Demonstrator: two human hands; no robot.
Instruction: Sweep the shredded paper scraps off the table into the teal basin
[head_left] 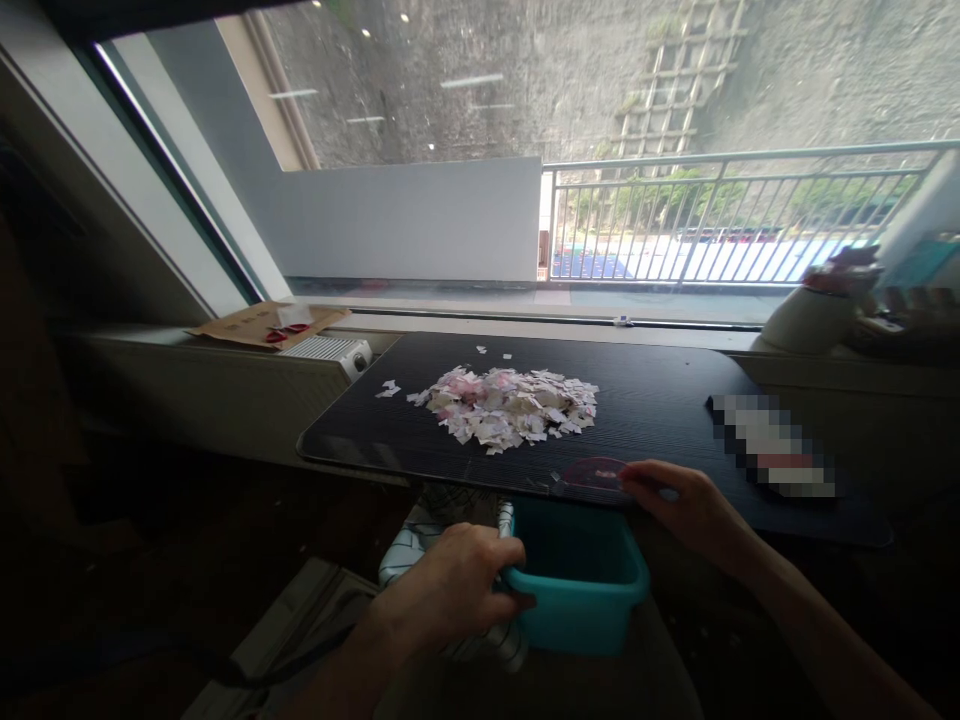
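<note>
My left hand (472,565) grips the left rim of a teal plastic bin (577,615), thumb and fingers closed over its edge. The bin is just below the front edge of the dark table (652,400). Over that edge, my right hand (682,500) pinches the right end of a thin, see-through reddish oval piece (592,472) lying flat near the tabletop; its exact kind is unclear. Small clear scraps (555,482) lie beside it. Behind them spreads a heap of small cut paper pieces (517,405), mostly white with some pink.
At the right of the table lies a blurred-out flat object (776,450). Red scissors (287,332) rest on a brown paper bag (240,322) at the left sill, above a radiator (322,352). A pale rounded vessel (806,315) stands on the right sill. Striped cloth (405,545) hangs beside the bin.
</note>
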